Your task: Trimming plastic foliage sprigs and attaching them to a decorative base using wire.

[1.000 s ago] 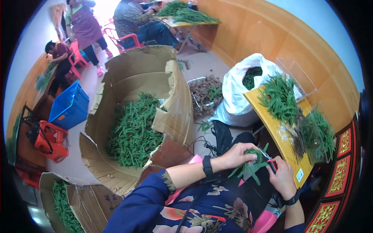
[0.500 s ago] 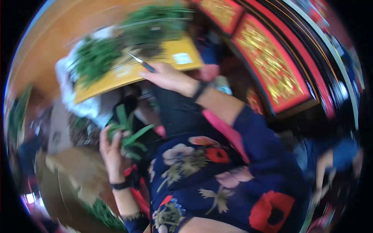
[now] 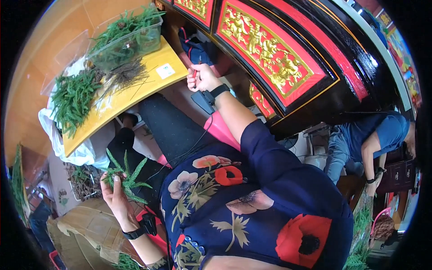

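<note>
Evidently our left hand (image 3: 116, 197) pinches the green sprig (image 3: 130, 177) between thumb and fingers — perhaps so its fronds spread uncrushed — over our dark-clad leg (image 3: 150, 183). Our right hand (image 3: 205, 80) curls closed around a red object (image 3: 194, 73), mostly hidden, well apart from the sprig. Beside us, a cardboard box (image 3: 92, 227) shows greenery (image 3: 127, 262) inside; farther off, on the yellow table (image 3: 174, 57), a clear tub (image 3: 123, 55) brims with more sprigs (image 3: 128, 28).

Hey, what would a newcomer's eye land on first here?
Probably the red-and-gold carved panel at upper right of centre. Then the big red flower on the dark blue top, lower right. At lower left, a green sprig sits in the left hand's grip.
</note>
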### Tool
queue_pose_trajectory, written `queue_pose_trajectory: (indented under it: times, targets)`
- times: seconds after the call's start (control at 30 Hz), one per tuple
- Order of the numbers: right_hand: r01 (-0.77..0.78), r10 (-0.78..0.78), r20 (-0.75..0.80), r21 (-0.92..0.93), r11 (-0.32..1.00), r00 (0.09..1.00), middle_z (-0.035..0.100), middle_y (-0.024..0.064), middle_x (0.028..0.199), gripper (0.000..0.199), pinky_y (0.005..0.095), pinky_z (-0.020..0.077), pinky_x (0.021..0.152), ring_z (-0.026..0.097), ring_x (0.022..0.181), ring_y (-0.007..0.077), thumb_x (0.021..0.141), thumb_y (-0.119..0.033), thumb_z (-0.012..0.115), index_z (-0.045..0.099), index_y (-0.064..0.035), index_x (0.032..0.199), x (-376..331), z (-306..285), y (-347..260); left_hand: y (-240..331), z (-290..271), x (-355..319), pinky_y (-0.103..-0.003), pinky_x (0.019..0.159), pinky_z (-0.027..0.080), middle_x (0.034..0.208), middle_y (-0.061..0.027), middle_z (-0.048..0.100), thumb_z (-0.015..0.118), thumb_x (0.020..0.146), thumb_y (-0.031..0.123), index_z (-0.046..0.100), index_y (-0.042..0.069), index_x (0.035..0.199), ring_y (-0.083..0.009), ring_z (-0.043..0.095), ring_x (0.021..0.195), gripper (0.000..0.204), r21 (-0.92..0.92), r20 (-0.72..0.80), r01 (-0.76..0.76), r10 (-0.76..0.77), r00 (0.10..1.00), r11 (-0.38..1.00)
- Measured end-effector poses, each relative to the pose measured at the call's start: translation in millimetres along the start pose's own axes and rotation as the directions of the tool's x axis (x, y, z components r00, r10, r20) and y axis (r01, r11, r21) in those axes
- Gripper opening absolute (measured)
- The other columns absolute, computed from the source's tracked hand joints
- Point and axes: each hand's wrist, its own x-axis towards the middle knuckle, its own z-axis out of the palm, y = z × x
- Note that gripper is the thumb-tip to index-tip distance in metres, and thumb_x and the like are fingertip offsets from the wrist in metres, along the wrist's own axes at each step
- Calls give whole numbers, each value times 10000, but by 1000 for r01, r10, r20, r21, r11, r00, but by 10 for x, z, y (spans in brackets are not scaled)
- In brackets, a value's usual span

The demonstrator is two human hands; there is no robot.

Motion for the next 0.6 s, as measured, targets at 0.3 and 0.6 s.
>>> queue_pose_trajectory:
  times: [0.3, 0.6]
  targets:
    - [76, -88, -56, -200, 977, 994, 392, 22, 590, 157, 291, 316, 461, 395, 493, 144, 865, -174, 488, 499, -79, 740, 451, -615, -80, 10, 26, 44, -278, 825, 467, 1023, -98, 616, 573, 902, 39, 497, 14, 1186, -165, 590, 903, 295, -50, -49, 20, -22, 999, 999]
    - [465, -396, 250, -364, 807, 884, 303, -27, 522, 222, 267, 348, 369, 406, 412, 129, 855, -89, 480, 537, -185, 1047, 1011, -2496, -1299, -105, 435, 342, -300, 839, 474, 1058, -107, 618, 583, 873, 7, 495, 21, 1198, -184, 601, 932, 338, -252, 229, 115, -56, 972, 961]
